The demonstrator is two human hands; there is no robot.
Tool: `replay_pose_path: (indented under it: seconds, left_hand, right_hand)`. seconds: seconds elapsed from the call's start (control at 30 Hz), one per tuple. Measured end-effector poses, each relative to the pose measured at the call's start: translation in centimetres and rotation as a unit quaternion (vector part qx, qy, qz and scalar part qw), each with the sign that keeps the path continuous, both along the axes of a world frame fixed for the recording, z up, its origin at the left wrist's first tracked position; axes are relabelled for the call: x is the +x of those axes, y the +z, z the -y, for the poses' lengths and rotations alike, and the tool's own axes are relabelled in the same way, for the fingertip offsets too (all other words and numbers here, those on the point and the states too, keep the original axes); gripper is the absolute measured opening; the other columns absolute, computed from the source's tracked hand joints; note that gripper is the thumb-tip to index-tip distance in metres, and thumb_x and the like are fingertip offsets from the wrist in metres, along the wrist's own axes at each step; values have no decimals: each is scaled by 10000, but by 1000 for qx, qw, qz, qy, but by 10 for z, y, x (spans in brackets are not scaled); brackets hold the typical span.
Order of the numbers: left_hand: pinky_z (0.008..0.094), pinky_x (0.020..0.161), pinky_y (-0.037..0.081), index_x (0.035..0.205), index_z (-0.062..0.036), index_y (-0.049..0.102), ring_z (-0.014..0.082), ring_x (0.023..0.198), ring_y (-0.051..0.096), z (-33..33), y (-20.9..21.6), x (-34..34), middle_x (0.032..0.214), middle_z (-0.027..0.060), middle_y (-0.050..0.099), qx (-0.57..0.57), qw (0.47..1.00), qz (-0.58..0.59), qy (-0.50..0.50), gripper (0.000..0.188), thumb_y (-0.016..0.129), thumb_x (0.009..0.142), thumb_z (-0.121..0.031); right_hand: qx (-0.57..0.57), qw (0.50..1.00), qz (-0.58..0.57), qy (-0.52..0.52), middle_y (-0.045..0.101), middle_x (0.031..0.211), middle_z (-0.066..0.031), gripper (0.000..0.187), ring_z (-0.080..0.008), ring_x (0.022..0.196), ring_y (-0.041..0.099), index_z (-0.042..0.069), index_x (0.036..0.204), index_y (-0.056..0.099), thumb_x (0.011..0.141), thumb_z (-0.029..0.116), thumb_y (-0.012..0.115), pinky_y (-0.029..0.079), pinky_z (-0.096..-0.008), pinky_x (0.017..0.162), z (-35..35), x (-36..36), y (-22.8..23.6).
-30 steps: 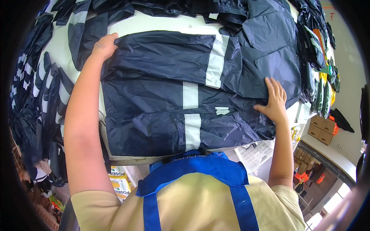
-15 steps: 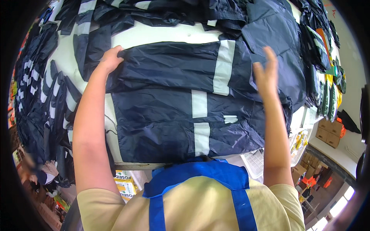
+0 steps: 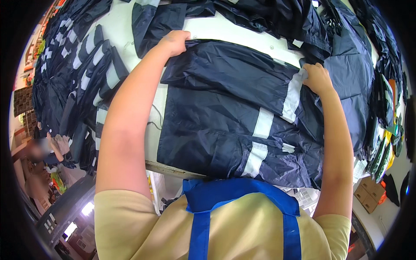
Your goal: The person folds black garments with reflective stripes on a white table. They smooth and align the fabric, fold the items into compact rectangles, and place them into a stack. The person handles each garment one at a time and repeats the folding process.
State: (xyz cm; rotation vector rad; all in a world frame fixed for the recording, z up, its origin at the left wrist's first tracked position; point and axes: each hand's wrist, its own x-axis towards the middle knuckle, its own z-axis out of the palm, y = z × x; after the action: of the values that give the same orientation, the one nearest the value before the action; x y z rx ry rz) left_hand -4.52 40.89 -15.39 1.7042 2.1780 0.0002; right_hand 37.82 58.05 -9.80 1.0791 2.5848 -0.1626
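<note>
We cannot make out all the fingertips at the cloth's top edge; the blue apron [image 3: 242, 195] hides part of the bench [image 3: 212, 27] edge at lower centre, and the dark pile [image 3: 260, 15] at top is cut off by the frame. We record the dark garment [image 3: 216, 104] flat across the centre, the left hand [image 3: 174, 43] closed on its upper-left corner, the right hand [image 3: 318, 78] curled onto its upper-right edge beside a pale band [image 3: 293, 97]. Both forearms reach up from below, backs of hands uppermost.
</note>
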Motion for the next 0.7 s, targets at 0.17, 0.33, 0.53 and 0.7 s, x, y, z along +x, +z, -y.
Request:
replay_pose_path:
  seconds: [0.17, 0.33, 0.53, 0.7]
  left_hand:
    - [439, 739, 470, 886, -59, 583, 380, 874, 598, 55, 36, 14, 884, 161, 618, 151, 988, -13, 6, 172, 644, 728, -30]
    - [393, 616, 375, 744, -93, 552, 280, 699, 497, 172, 107, 76, 694, 73, 463, 357, 914, -122, -149, 143, 600, 620, -41]
    - [383, 746, 390, 786, -108, 583, 250, 791, 539, 306, 72, 148, 800, 47, 539, 117, 984, -28, -130, 129, 560, 702, -13]
    - [412, 839, 392, 931, -106, 626, 277, 956, 553, 280, 97, 163, 995, 57, 591, 135, 987, 11, -82, 343, 737, 642, -254]
  right_hand:
    - [-53, 977, -201, -55, 562, 796, -206, 213, -426, 821, 554, 46, 882, 520, 678, -9, 545, 445, -440, 701, 36, 25, 37]
    - [78, 964, -225, 121, 511, 693, -127, 213, -334, 654, 542, 65, 768, 509, 576, -21, 546, 444, -424, 591, 166, 118, 76]
    - [-24, 967, -213, 136, 454, 623, -40, 134, -226, 590, 519, 105, 763, 533, 652, 51, 584, 425, -361, 542, 276, 151, 32]
    - [-56, 966, -215, 133, 496, 637, -42, 122, -228, 613, 551, 101, 791, 527, 683, 60, 567, 449, -350, 570, 289, 161, 12]
